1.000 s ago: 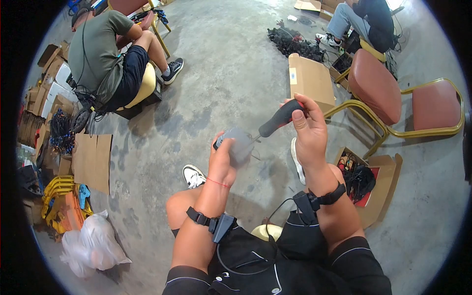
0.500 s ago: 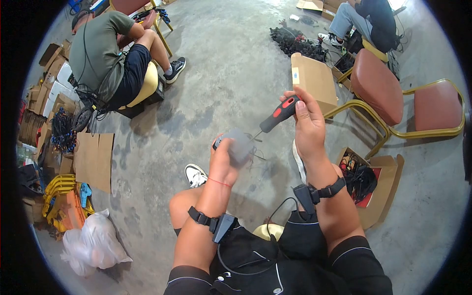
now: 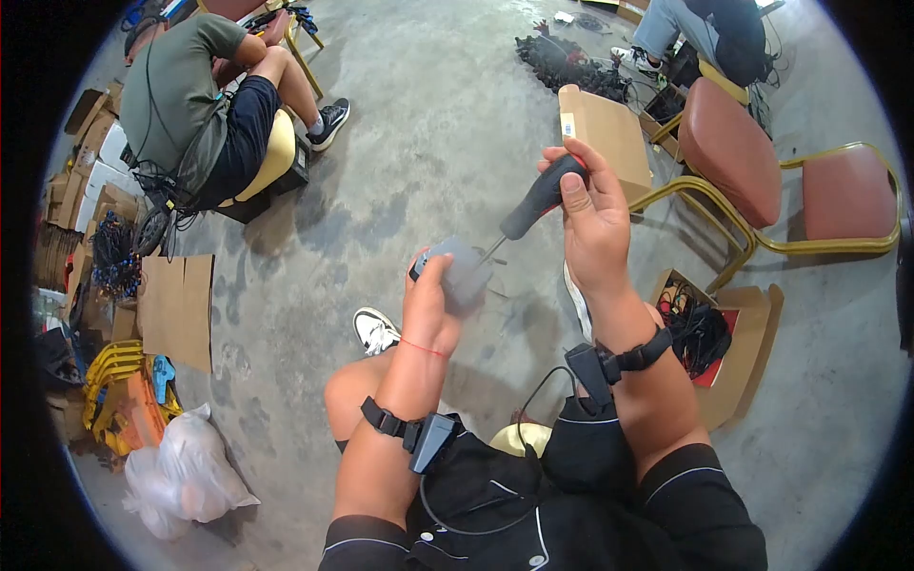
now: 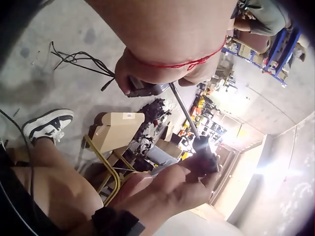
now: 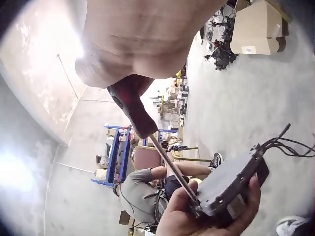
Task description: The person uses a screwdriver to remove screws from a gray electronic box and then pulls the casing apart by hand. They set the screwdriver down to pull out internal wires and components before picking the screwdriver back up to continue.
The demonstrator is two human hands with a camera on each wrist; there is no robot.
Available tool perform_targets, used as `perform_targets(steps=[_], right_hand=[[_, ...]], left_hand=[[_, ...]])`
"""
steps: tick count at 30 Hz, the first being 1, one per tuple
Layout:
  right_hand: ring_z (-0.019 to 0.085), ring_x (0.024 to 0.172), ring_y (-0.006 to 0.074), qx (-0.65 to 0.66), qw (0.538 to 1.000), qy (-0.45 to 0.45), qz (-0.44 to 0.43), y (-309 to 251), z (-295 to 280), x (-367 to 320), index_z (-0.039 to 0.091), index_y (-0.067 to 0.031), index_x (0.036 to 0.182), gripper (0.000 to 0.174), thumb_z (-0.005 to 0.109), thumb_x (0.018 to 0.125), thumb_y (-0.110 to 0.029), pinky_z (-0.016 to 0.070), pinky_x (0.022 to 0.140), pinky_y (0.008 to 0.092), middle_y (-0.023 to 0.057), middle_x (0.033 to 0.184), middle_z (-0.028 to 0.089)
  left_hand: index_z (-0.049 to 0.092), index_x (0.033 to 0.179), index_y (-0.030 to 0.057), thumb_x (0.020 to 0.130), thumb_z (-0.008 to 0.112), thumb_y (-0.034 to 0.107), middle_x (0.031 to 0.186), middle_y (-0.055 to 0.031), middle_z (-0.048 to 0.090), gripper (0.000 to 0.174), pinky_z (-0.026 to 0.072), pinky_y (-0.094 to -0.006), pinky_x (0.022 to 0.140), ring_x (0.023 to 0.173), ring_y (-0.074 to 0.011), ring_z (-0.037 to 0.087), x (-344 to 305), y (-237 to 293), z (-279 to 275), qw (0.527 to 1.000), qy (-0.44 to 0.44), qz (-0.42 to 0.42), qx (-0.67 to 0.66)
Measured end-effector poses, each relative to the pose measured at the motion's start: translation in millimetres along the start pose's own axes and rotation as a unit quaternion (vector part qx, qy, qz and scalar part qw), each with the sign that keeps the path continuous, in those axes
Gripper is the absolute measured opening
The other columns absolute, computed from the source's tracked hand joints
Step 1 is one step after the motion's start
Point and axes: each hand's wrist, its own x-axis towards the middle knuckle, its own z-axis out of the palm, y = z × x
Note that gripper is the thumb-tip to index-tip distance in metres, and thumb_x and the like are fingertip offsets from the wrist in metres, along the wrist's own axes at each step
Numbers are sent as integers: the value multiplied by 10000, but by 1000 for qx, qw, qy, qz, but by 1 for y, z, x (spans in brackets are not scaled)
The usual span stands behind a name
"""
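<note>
My left hand [image 3: 427, 309] grips a flat grey box [image 5: 229, 179] by its side, thumb along one edge. Small screw holes line the rim of its grey face, and thin black cables [image 5: 288, 146] trail from its far end. My right hand [image 3: 600, 224] holds a screwdriver [image 3: 538, 200] by its black and red handle, thumb and fingers around the butt. Its long metal shaft [image 5: 173, 169] slants down to the box, with the tip right at a corner near my left fingers. In the head view the box looks pale and blurred.
An open carton of black cables [image 3: 700, 333] stands on the floor by my right leg. Red-seated chairs [image 3: 728, 157] and a cardboard box [image 3: 602, 138] are ahead right. A seated person [image 3: 205, 114], a cardboard sheet [image 3: 176, 309] and white bags [image 3: 195, 476] are at left.
The screwdriver handle has turned in my right hand: its red patches came into view half a second ago and are mostly turned away now. My left hand keeps its hold on the box.
</note>
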Motion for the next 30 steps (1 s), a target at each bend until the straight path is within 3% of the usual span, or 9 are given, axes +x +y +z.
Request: perform_targets(steps=[2, 11, 13, 20, 22, 26, 30], right_hand=[[573, 1077, 138, 25, 1000, -2, 11, -1, 1, 0, 518, -3, 1356, 389, 608, 1017, -171, 466, 970, 294, 99, 1215, 617], [587, 1104, 167, -3, 1000, -10, 24, 2, -3, 1, 564, -10, 1328, 366, 632, 999, -156, 467, 990, 320, 110, 1242, 618], [580, 1114, 167, 62, 996, -51, 27, -1, -1, 2, 548, -15, 1350, 398, 636, 997, -175, 459, 1003, 330, 113, 1238, 619], [577, 1130, 168, 131, 987, -44, 78, -2, 5, 5, 528, -19, 1363, 417, 608, 1016, -236, 459, 1004, 332, 105, 1222, 621], [580, 1142, 171, 28, 999, -5, 44, 7, 1, 6, 535, -19, 1353, 403, 604, 1020, -234, 461, 1004, 334, 87, 1196, 622], [585, 1144, 166, -34, 998, -12, 44, 9, -3, 7, 535, -21, 1357, 395, 589, 1028, -232, 465, 996, 331, 73, 1170, 625], [595, 1126, 179, 66, 994, -53, 72, 5, -4, 9, 536, -22, 1358, 399, 594, 1024, -233, 474, 971, 333, 98, 1204, 629]], left_hand=[[431, 1272, 185, 939, 573, 198, 1156, -107, 609, 363, 509, -516, 758, 1009, -323, 643, 0, -1, 1, 1000, 9, 3, -21], [514, 1175, 119, 946, 580, 237, 1112, -99, 613, 266, 514, -501, 757, 1003, -309, 643, 2, -3, -1, 1000, 6, -6, -30], [519, 1172, 112, 946, 579, 241, 1113, -101, 613, 267, 515, -500, 762, 1006, -311, 642, 3, -3, -2, 999, 15, -7, -31], [529, 1171, 95, 948, 572, 250, 1136, -111, 611, 275, 517, -498, 782, 1028, -314, 637, -1, -4, 0, 999, 1, -24, -29], [531, 1170, 91, 949, 571, 249, 1142, -113, 611, 275, 518, -499, 782, 1031, -315, 636, -2, -3, 3, 999, 0, -25, -30], [532, 1178, 84, 951, 563, 248, 1145, -116, 610, 282, 517, -502, 788, 1029, -315, 635, -3, -3, 3, 999, 8, -23, -32], [531, 1187, 81, 950, 557, 243, 1145, -118, 608, 287, 514, -503, 791, 1033, -315, 633, 2, -4, -1, 999, 18, -23, -34]])
